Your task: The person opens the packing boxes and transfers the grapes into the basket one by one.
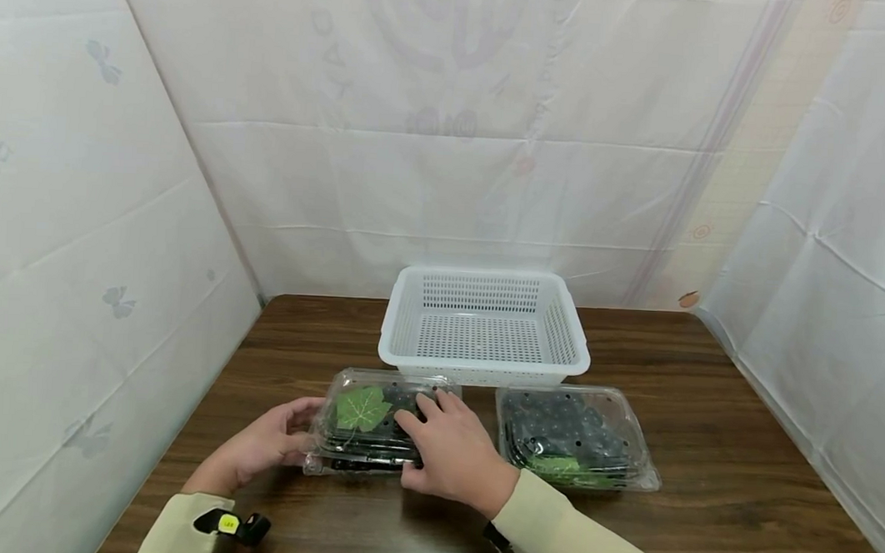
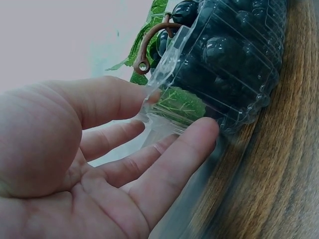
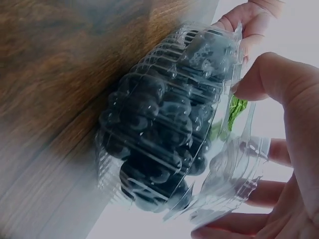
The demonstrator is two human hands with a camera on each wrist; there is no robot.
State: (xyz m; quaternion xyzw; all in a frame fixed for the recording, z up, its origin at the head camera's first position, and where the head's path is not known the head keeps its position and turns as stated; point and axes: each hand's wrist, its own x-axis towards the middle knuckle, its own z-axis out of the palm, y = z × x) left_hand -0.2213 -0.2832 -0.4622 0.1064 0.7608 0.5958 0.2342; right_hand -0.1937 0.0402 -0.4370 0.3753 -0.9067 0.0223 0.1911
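A clear plastic clamshell of dark grapes (image 1: 396,449) lies on the table, a green leaf (image 1: 361,408) showing through its lid. Its left end is gripped by my left hand (image 1: 264,441), thumb and fingers around the corner. In the left wrist view, the thumb (image 2: 114,99) touches the rim near a brown stem (image 2: 144,45). My right hand (image 1: 457,454) rests across the lid's right half, fingers spread over the top and thumb at the front edge. The right wrist view shows the clamshell's front side, grapes packed against the ribbed plastic.
A second clear clamshell of dark grapes (image 1: 580,430) lies just right of my right hand, with green leaf at its front. Behind both stands a white perforated plastic basket (image 1: 483,365). White patterned sheets (image 1: 492,187) enclose the brown wooden table (image 1: 733,459) at the back and sides.
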